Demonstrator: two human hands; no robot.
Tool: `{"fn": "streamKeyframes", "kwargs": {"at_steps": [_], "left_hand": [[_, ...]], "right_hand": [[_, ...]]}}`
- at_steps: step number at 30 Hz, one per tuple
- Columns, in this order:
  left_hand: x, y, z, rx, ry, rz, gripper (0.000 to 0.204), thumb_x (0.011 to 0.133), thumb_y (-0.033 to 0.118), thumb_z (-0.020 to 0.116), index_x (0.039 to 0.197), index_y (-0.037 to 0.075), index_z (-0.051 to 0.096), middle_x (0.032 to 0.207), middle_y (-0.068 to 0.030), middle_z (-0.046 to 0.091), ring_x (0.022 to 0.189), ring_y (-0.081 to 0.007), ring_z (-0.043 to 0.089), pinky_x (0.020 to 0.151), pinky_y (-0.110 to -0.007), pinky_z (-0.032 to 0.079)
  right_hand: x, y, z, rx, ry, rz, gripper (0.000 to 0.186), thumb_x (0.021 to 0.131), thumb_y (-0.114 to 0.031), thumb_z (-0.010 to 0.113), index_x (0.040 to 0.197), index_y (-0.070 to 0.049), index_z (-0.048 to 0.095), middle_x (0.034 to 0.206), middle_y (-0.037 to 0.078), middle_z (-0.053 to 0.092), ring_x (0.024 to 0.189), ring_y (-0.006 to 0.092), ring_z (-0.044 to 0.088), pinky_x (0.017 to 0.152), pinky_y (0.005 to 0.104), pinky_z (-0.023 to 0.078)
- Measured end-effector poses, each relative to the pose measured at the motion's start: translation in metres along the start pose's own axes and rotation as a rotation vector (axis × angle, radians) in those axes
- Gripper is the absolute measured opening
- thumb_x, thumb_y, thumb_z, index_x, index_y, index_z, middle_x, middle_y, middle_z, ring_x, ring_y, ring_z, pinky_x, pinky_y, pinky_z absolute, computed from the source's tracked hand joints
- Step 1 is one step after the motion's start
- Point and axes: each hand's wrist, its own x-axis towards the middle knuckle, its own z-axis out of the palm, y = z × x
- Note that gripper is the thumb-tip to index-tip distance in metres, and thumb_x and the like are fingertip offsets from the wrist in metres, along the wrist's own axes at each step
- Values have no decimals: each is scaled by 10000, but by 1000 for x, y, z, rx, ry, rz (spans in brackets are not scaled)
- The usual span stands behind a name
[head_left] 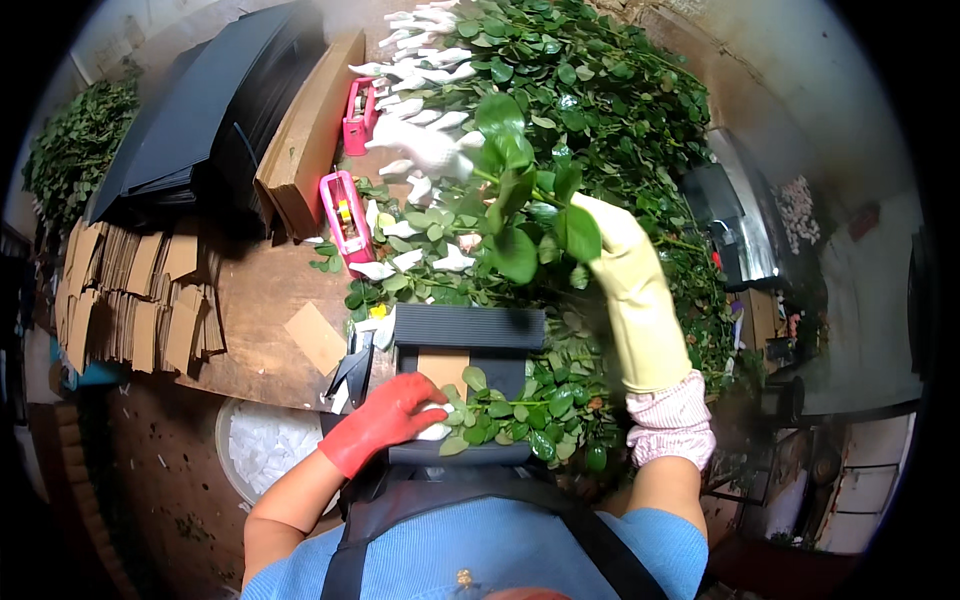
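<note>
My right hand point(610, 232), in a long yellow glove, grips a leafy flower stem point(515, 235) held up over the table. The head of that stem is a white-wrapped bud point(425, 148) pointing left. My left hand point(392, 418), in a red glove, has its fingers closed over the white-wrapped bud point(434, 431) of another leafy stem point(515, 410). That stem lies across a dark corrugated sheet point(470, 326) near my body, its leaves toward the right. A brown cardboard piece point(443, 368) lies on the sheet. Part of the held bud is hidden by my left fingers.
Several white-wrapped flower stems point(600, 90) are piled at the back. Two pink tape dispensers point(346, 220) stand left of them. Black sheets point(200, 110), folded cardboard pieces point(150, 290) and a black stapler-like tool point(352, 375) are at left. A tub of white sleeves point(265, 445) sits below the table edge.
</note>
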Motion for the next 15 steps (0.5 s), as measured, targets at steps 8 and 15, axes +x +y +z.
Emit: {"fn": "streamKeyframes", "kwargs": {"at_steps": [8, 15], "left_hand": [[-5, 6, -2, -247, -15, -361, 493, 852, 197, 879, 1290, 52, 704, 1165, -117, 743, 1101, -245, 722, 973, -355, 569], [-4, 6, -5, -567, 21, -288, 875, 793, -33, 880, 1571, 106, 505, 1474, -58, 592, 1323, -170, 583, 1089, -351, 521]], "right_hand": [[-94, -90, -9, -507, 64, -145, 373, 776, 109, 727, 1091, -79, 794, 1052, 149, 800, 939, 329, 789, 817, 364, 648], [-171, -83, 54, -975, -424, 182, 255, 956, -103, 637, 1161, -207, 746, 1155, 40, 778, 1019, 254, 755, 800, 367, 624]]}}
